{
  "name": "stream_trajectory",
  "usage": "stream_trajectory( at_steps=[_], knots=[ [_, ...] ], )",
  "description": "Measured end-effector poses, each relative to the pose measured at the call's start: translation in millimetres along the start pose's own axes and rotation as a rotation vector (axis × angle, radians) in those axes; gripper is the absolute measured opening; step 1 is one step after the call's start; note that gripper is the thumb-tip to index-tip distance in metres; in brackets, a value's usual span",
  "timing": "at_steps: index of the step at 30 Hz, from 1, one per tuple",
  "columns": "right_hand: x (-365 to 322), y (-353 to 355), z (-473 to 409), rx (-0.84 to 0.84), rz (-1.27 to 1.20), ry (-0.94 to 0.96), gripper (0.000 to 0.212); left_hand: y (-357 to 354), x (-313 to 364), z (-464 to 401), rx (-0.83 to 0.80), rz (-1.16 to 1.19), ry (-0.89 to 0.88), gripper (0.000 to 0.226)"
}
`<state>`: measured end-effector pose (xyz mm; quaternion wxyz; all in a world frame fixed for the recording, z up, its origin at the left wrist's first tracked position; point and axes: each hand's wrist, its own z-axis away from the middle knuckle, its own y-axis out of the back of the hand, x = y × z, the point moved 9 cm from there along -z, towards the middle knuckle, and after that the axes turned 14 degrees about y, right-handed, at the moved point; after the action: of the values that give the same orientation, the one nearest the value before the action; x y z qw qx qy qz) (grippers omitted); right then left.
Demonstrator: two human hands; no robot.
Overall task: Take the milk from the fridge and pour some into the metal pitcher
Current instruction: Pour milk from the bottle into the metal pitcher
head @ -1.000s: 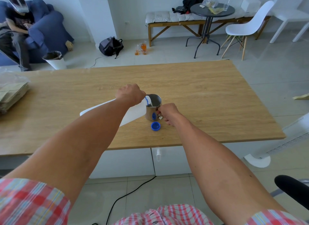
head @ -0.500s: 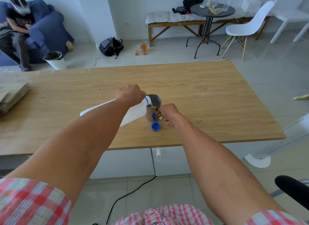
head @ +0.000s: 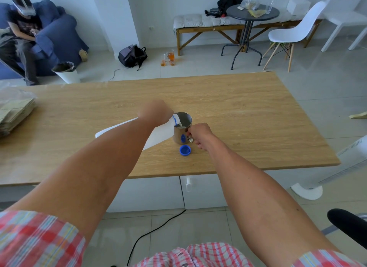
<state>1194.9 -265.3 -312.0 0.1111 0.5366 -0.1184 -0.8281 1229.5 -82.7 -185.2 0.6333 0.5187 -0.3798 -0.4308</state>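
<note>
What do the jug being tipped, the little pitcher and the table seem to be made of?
The milk jug looks like matte, whitish plastic, slightly translucent, though that is hard to confirm. The pitcher appears to be polished metal: its wall mirrors the blue cap lying beside it. The table shows pale wood grain with a smooth finish; solid wood or laminate, I cannot tell.

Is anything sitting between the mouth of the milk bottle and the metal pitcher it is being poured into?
Nothing visible. The left hand tips the milk bottle so its mouth sits right over the metal pitcher, with milk showing inside. The blue cap lies on the table in front, off the pouring path.
</note>
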Motion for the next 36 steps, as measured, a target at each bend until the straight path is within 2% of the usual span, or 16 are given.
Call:
stream_trajectory(
  at_steps=[18, 36],
  knots=[
    [-2.1, 1.5, 3.9, 0.008, -0.035, 0.021, 0.027, -2.9, 0.8, -4.2, -0.010, -0.015, 0.008, 0.026],
    [-4.4, 2.7, 4.6, 0.015, 0.006, 0.027, 0.023, 0.2, 1.7, -0.3, -0.025, -0.021, 0.011, 0.027]
  ],
)
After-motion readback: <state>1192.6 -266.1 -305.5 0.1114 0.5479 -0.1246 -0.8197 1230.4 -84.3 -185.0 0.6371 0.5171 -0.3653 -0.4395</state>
